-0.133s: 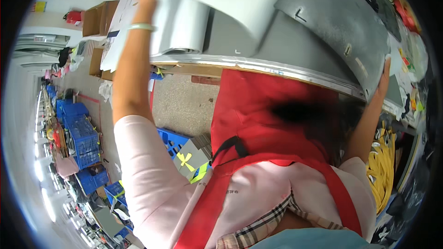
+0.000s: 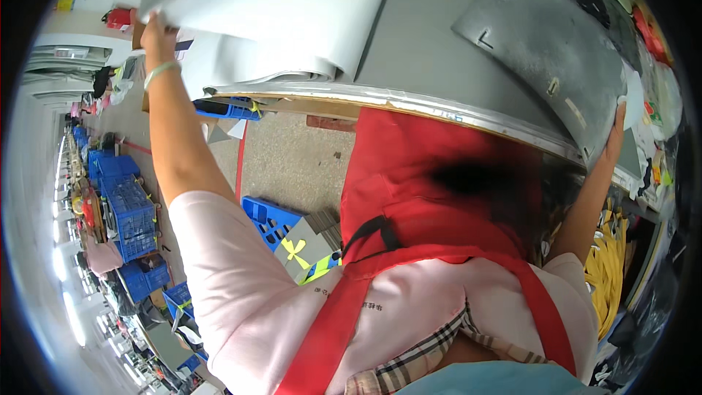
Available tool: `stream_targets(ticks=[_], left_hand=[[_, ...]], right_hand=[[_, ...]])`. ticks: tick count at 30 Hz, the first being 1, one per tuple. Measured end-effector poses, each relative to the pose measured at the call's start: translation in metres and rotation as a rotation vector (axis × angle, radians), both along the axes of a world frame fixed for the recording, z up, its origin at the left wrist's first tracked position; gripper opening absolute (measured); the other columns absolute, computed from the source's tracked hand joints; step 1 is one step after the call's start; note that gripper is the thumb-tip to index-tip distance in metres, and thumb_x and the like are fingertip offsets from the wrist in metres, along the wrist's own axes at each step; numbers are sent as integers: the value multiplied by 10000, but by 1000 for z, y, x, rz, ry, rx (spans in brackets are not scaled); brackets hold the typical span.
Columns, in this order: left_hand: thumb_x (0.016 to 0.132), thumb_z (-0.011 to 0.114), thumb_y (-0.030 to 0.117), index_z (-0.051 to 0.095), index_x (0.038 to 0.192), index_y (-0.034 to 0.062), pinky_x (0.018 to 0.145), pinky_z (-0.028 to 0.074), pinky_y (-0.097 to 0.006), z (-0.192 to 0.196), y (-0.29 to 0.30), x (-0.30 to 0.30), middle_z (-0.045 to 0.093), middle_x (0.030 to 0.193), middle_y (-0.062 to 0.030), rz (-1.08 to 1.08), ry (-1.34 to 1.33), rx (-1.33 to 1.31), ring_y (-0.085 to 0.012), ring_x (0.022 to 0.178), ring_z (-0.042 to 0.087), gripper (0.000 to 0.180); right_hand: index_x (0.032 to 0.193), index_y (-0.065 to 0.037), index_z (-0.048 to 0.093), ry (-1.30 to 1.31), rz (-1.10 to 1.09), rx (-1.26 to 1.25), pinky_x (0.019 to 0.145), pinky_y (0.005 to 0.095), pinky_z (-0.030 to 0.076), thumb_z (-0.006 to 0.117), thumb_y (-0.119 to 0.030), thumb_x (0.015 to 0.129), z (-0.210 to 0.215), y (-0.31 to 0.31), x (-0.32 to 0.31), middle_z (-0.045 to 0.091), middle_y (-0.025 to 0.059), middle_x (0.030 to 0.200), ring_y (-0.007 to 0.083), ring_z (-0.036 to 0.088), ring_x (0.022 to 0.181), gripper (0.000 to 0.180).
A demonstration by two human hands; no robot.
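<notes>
My left hand point(image 2: 155, 35), out at the far left, is closed on the edge of a large white, flexible sheet point(image 2: 292, 7). The sheet is lifted and bends over to the left, blurred near its raised end, with its folded part resting near the front edge of the table. Beneath and right of it lies a flat dark grey sheet point(image 2: 428, 33). On top of that sits a stiff, scuffed grey board point(image 2: 541, 44) with small slots, set at a slant. My right hand point(image 2: 616, 128) grips the board's right edge; its fingers are partly hidden.
The table's front edge point(image 2: 380, 95) runs in front of my red apron. Clear plastic bags point(image 2: 658, 95) crowd the right side. Yellow straps point(image 2: 607, 271) hang below there. A blue crate point(image 2: 267, 216) with stacked grey pieces stands on the floor; more blue crates point(image 2: 131, 212) line the left.
My left hand has swept left and nearer, drawing the white sheet along. More of the dark grey sheet now shows. The right hand and the board have barely moved.
</notes>
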State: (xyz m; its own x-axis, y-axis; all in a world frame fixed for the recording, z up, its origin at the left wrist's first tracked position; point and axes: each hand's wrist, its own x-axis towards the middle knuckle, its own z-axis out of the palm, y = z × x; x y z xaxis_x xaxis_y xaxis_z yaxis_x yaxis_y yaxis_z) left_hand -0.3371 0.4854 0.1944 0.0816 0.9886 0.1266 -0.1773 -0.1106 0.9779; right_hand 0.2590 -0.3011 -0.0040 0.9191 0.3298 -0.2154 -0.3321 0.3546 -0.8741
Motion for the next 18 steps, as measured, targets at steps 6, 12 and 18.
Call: stream_targets(ticks=[6, 12, 18], left_hand=[[945, 694, 24, 614, 1209, -30, 837, 604, -465, -140, -36, -30, 663, 1157, -145, 205, 155, -163, -293, 1001, 680, 281], [896, 780, 38, 656, 1026, -17, 650, 561, -347, -204, -47, -82, 691, 944, -118, 302, 130, -326, -229, 799, 676, 187], [948, 748, 103, 647, 1078, -55, 651, 556, -360, -221, -31, -103, 676, 968, -123, 260, 131, -328, -239, 787, 652, 229]], right_hand=[[1461, -70, 529, 28, 30, -29, 1043, 398, 522, 671, -425, 1002, 31, -8, -14, 634, 116, 1378, 271, 638, 1200, 597], [1437, -75, 553, -1, 9, -71, 1025, 392, 533, 683, -382, 1004, 39, 8, -20, 652, 107, 1346, 262, 645, 1187, 547], [1409, -67, 579, 40, 72, -29, 1001, 383, 547, 695, -376, 997, 62, 17, -34, 678, 103, 1304, 254, 665, 1151, 527]])
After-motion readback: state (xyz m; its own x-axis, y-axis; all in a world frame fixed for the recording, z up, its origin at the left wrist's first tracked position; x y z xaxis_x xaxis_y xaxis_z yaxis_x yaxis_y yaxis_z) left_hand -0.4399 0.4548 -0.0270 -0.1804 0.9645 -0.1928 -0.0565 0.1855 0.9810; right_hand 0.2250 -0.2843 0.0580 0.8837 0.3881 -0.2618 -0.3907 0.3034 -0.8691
